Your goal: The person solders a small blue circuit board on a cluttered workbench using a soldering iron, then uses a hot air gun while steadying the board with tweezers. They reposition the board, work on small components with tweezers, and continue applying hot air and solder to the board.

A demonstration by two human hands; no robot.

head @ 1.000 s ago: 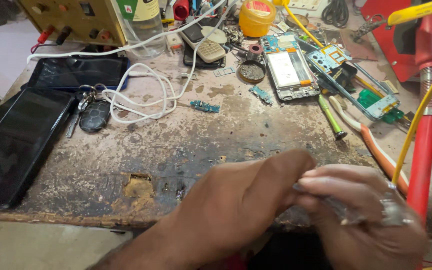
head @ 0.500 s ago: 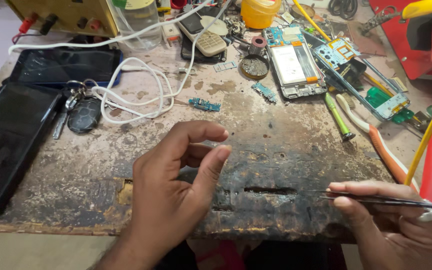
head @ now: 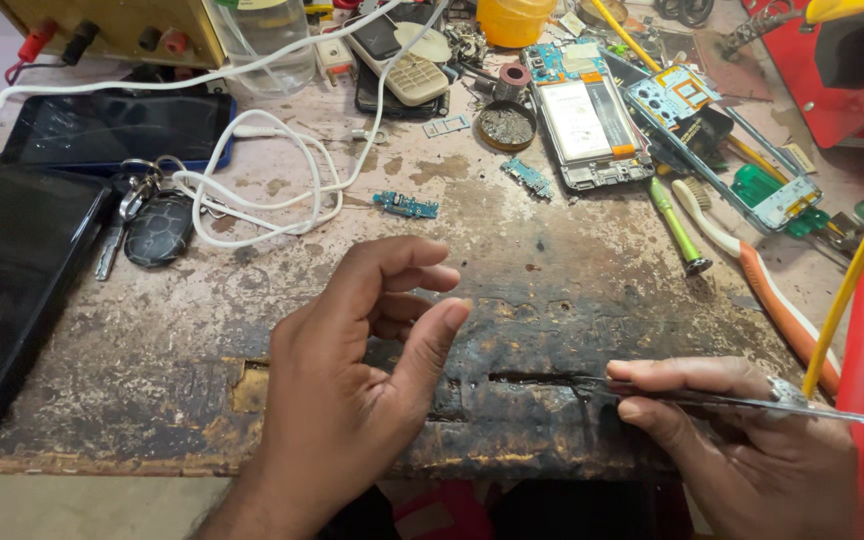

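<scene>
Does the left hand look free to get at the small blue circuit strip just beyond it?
Probably yes: the left hand is empty and half open, and only bare bench lies between it and the small blue circuit strip.

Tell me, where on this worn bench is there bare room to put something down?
The widest bare patch lies mid-bench, between the left hand, the small blue circuit board and the green screwdriver. Another lies between the key fob and the left hand. The back, around the opened phone, is crowded.

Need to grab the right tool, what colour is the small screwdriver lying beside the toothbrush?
Light green handle; the screwdriver shows best in the head view.
</scene>
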